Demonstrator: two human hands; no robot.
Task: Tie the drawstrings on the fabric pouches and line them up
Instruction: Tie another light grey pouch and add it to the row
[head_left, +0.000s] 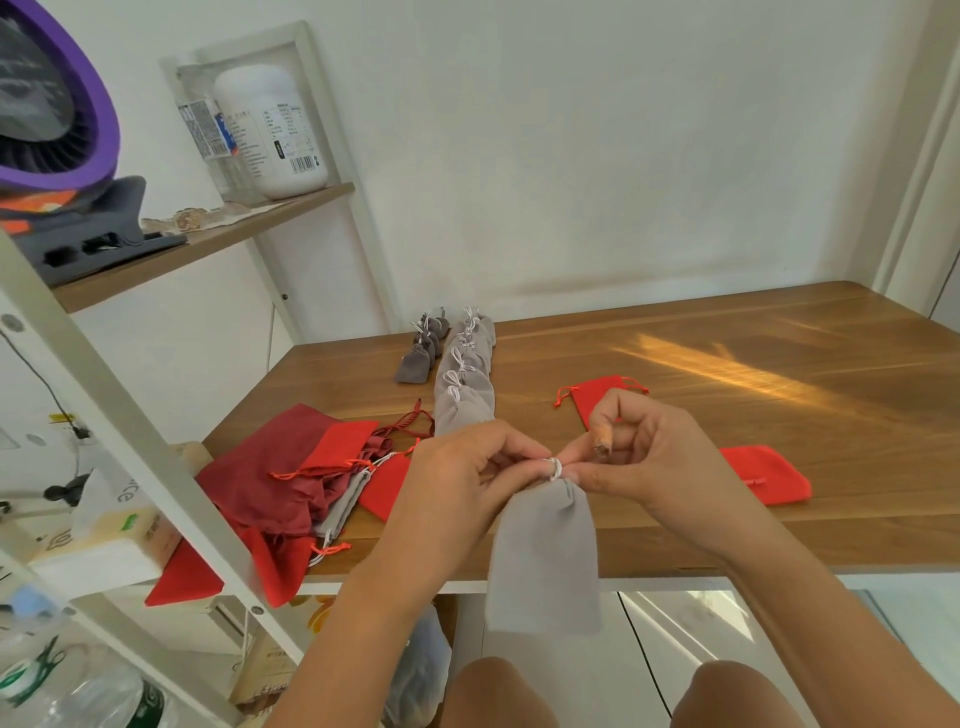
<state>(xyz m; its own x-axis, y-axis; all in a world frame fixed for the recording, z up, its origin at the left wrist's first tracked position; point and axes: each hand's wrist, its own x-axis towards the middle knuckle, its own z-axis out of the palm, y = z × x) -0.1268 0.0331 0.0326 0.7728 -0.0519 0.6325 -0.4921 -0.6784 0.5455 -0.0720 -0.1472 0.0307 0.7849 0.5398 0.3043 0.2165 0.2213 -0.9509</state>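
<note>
Bright, soft daylight fills the scene, and the wall is evenly lit apart from a faint grey smudge low down. A warm sun streak crosses the table on the right, leaving a mild sheen on the wood. Shadows are weak and soft-edged. Wide-angle distortion bows the shelf post and door frame at the edges. The fan top left and bottles bottom left are blurred; the cord at the pouch neck is smeared
</note>
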